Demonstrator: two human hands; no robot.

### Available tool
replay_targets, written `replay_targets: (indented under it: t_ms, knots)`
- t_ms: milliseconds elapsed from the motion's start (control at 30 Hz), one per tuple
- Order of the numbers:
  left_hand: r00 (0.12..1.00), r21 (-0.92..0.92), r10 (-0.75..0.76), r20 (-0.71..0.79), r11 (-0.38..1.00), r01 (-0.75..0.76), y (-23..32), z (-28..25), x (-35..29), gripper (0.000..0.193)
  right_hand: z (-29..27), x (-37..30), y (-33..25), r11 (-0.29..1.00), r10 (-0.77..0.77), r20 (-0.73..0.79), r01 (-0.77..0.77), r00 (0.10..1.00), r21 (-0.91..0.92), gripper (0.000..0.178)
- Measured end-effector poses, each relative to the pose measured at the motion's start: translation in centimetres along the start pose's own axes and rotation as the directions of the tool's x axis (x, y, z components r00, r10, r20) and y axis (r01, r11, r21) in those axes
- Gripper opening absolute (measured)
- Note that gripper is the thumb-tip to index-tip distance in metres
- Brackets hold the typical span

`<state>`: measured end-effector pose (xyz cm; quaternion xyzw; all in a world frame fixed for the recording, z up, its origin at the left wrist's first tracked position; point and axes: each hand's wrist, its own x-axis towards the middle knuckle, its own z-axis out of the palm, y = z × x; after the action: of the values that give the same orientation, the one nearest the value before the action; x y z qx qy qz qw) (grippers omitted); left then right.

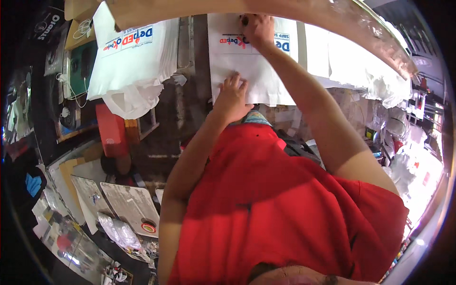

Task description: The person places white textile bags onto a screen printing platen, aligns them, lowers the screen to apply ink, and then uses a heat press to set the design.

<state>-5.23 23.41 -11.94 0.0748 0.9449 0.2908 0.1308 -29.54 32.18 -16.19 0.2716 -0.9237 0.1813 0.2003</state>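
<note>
A white bag (232,61) with blue and red print lies flat in front of me at the top of the view. My left hand (232,97) rests on its near edge, its fingers stretched out and spread, holding nothing. Farther up, over the printed part, my right hand (260,31) is curled around a small dark round thing (244,20), mostly hidden by the fingers. What kind of thing it is I cannot make out. Part of the print lies behind this hand and forearm.
A stack of printed white bags (130,61) hangs over an edge at left, and more white bags (351,61) lie at right. A pale curved bar (266,8) crosses the top. A red box (110,128) stands below the left stack, near leaning boards (128,204).
</note>
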Motion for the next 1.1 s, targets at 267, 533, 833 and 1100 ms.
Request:
replay_targets:
  t_ms: [267, 533, 833, 1100]
  knots:
    - [0.997, -0.048, 0.019, -0.074, 0.999, -0.022, -0.8, 0.5, -0.8, 0.079, -5.3, -4.4, 8.8, 0.997, -0.041, -0.109, 0.034, 0.993, -0.067, 0.014]
    - [0.994, 0.0, -0.103, -0.03, 0.995, 0.103, 1.3, 0.5, 0.1, 0.08, 0.2, -4.3, -5.5, 0.977, -0.029, 0.109, 0.005, 0.994, 0.215, 0.017]
    - [0.989, -0.058, -0.024, -0.147, 0.998, 0.016, -0.4, 0.2, -1.2, 0.074, -3.1, -4.2, 1.8, 0.963, -0.045, 0.145, 0.004, 0.988, 0.269, 0.015]
    - [0.996, -0.291, -0.025, -0.08, 0.957, 0.0, -2.3, -0.4, -0.8, 0.074, -2.4, -4.7, -0.6, 0.991, -0.09, 0.134, 0.076, 0.987, 0.106, 0.01]
